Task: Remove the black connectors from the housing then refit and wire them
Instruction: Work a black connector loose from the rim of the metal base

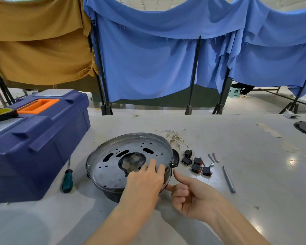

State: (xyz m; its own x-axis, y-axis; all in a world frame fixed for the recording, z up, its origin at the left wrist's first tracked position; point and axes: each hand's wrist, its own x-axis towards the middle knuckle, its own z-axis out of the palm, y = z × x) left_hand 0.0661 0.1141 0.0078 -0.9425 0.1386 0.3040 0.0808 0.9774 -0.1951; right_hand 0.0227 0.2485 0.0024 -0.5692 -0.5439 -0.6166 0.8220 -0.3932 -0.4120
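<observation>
Blue cloths (148, 59) and a tan cloth (39, 50) are hanging from black stands behind a pale grey table (237, 174). A big blue toolbox (42, 147) with an orange handle is sitting on the table's left side, carrying a roll of tape (2, 113) on its lid. The round housing (113, 167) is lying at the middle of the table, its perforated metal plate facing up inside a dark rim. The left hand (145, 183) is resting on the near right part of that rim, its fingers lying fairly straight and close together on the plate; its thumb is hidden. The right hand (189, 195) is hovering just beside the housing, with the forefinger sticking out straight, the thumb reaching to the housing's side wall, the other fingers curling into the palm, and nothing in its grip. A screwdriver (67, 181) with a green handle is lying between the toolbox and the housing. A thin metal rod (228, 179) is lying well to the right. The black connectors (196, 164) are sitting loose on the table in a small cluster just right of the housing. A tangle of pale wires (175, 137) is lying behind them, and two bolts (213, 158) are lying between the connectors and the rod.
</observation>
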